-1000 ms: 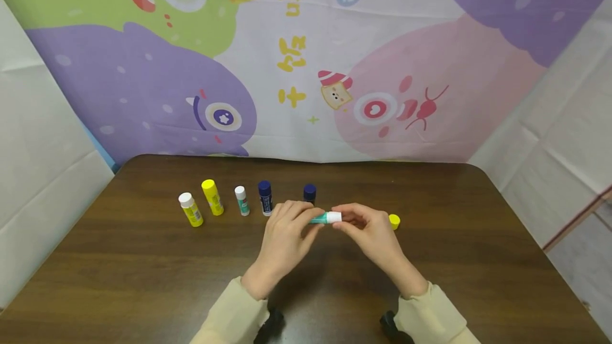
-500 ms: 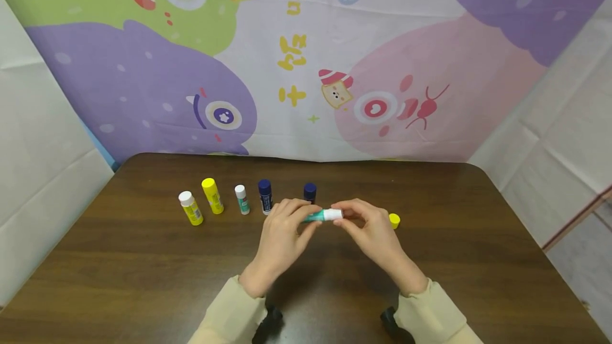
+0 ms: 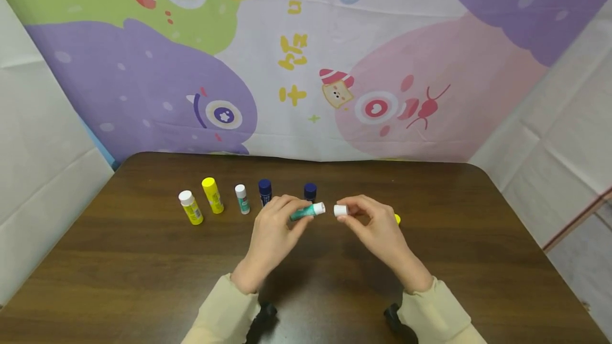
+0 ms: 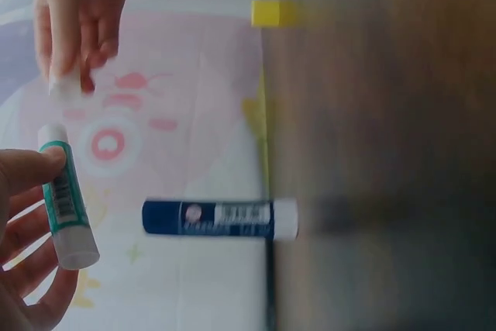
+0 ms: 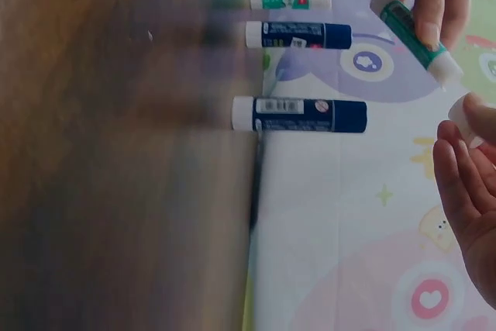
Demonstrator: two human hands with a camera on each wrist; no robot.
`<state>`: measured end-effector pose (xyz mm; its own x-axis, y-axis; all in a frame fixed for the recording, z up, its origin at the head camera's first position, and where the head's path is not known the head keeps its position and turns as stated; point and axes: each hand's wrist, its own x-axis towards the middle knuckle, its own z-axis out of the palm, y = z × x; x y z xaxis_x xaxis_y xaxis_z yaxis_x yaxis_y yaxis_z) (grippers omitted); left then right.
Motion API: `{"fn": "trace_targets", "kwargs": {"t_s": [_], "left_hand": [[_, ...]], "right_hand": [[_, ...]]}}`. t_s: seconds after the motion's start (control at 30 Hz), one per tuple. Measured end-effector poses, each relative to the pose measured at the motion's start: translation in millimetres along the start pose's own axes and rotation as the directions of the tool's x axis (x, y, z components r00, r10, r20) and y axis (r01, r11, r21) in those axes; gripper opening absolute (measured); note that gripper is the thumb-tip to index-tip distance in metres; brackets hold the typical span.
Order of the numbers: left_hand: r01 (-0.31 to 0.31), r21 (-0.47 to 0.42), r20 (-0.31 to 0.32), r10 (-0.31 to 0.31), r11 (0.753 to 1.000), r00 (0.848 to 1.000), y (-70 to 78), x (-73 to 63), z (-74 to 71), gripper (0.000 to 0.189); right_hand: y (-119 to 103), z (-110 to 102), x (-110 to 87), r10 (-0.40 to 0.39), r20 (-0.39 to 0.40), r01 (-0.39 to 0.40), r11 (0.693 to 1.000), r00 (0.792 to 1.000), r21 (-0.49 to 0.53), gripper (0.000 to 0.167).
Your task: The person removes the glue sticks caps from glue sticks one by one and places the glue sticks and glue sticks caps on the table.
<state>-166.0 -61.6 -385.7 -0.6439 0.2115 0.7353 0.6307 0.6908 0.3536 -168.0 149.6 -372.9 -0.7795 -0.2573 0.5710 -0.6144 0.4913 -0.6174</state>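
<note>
Gripping the green glue stick (image 3: 304,211) by its barrel, the left hand (image 3: 272,231) seems to steady it so that its white end is free, facing the right hand (image 3: 382,228), which pinches the white cap (image 3: 340,210) just apart from it. Both parts are held above the table (image 3: 119,280). How full the barrel is cannot be told; a navy stick (image 3: 310,191), capped and upright behind, hides its contents too.
</note>
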Motion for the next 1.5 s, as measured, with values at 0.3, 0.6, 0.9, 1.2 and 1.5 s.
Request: {"fn": "trace_targets", "kwargs": {"t_s": [0.3, 0.6, 0.9, 1.2, 1.5], "left_hand": [[0.084, -0.044, -0.07, -0.087, 0.996, 0.994, -18.9, 2.3, -17.9, 0.026], [0.203, -0.046, -0.08, -0.206, 0.978, 0.975, -38.0, -7.2, -36.7, 0.024], [0.288, -0.051, -0.138, -0.292, 0.956, 0.946, -65.3, -19.9, -62.9, 0.024], [0.429, -0.06, -0.191, -0.432, 0.901, 0.881, -89.1, -28.9, -101.0, 0.022], [0.577, -0.037, -0.206, -0.571, 0.816, 0.795, -104.5, -37.9, -124.3, 0.024]], "right_hand": [[3, -8, 0.9, 0.074, 0.003, -0.074, 0.995, 0.997, -0.073, 0.018], [10, -18, -2.1, 0.055, 0.037, -0.048, 0.982, 0.998, -0.181, 0.016], [22, -28, -8.8, 0.082, 0.006, -0.078, 0.972, 0.997, -0.221, 0.018], [30, -39, -15.5, 0.197, -0.025, -0.196, 0.94, 0.98, -0.281, 0.026], [40, -55, -24.5, 0.267, -0.007, -0.255, 0.909, 0.964, -0.329, 0.02]]}}
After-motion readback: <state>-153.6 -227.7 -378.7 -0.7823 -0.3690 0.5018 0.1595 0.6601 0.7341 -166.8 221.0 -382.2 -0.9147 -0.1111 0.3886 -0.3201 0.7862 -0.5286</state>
